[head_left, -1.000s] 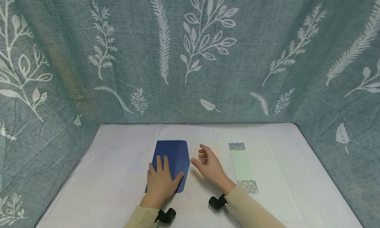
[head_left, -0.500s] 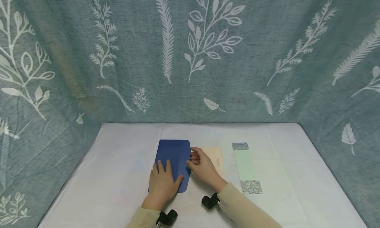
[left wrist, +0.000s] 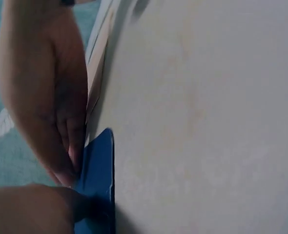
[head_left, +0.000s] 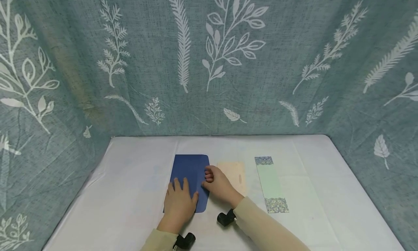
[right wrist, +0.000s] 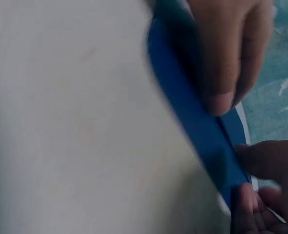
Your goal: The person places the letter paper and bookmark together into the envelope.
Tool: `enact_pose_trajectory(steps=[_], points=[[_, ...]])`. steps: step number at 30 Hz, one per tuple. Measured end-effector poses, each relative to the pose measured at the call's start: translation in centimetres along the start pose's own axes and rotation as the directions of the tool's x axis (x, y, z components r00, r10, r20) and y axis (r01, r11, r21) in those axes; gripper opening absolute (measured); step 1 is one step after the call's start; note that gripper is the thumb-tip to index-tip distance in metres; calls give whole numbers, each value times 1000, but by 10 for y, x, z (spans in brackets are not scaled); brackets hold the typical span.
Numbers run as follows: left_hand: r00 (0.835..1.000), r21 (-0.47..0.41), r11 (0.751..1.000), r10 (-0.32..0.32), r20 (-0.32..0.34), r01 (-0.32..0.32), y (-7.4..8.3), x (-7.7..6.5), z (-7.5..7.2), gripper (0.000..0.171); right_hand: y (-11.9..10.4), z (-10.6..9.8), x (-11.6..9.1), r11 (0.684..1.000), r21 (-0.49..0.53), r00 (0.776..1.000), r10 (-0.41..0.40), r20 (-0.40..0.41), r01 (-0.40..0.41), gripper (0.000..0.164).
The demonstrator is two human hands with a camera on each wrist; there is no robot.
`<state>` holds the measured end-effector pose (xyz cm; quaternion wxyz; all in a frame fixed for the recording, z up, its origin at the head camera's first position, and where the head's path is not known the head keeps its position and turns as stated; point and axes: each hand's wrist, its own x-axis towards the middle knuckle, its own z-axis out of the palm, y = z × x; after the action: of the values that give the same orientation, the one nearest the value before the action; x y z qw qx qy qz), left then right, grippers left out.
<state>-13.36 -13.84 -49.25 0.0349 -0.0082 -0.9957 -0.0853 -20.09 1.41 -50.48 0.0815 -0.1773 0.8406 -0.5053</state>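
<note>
A dark blue paper envelope [head_left: 187,167] lies on the table, in front of me and a little left of the middle. My left hand [head_left: 179,204] rests flat over its near half, fingers spread. At the envelope's right edge my right hand [head_left: 220,184] has its fingers curled and pinches that edge with the thumb. In the right wrist view, the blue edge [right wrist: 193,117] runs slanting past both hands, with a dark gap between two layers. The left wrist view shows the right hand [left wrist: 46,92] bent down onto the raised blue corner [left wrist: 100,156].
A cream card [head_left: 233,171] lies just right of the envelope, partly behind the right hand. Farther right is a pale green strip [head_left: 267,178] with patterned ends. A white cloth covers the table [head_left: 130,185]; a teal leaf-print curtain [head_left: 147,62] hangs behind.
My right hand has moved left from over the cream card to the envelope's right edge, its fingers curling in. More of the cream card shows. The left hand stays on the envelope.
</note>
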Motion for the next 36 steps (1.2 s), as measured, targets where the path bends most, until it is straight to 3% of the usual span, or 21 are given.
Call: enact_pose_trajectory(steps=[6, 10, 18, 25, 31, 36], points=[[998, 71, 996, -48, -29, 50, 6, 1, -5, 68, -4, 0, 3, 991, -135, 997, -3, 73, 13, 51], [997, 100, 992, -74, -33, 76, 7, 2, -6, 70, -6, 0, 3, 989, -146, 996, 25, 82, -13, 50], [996, 56, 995, -83, 10, 83, 5, 2, -6, 68, -5, 2, 0, 994, -102, 996, 54, 64, -47, 43], [996, 12, 996, -87, -9, 87, 4, 1, -12, 64, -7, 7, 4, 990, -116, 996, 86, 39, -81, 41], [992, -25, 993, -116, 43, 117, 2, 0, -18, 67, -12, 8, 8, 986, -133, 994, 106, 25, -101, 39], [993, -35, 993, -113, 39, 115, 2, -1, -21, 68, -14, 7, 9, 989, -127, 995, 81, 49, -74, 45]])
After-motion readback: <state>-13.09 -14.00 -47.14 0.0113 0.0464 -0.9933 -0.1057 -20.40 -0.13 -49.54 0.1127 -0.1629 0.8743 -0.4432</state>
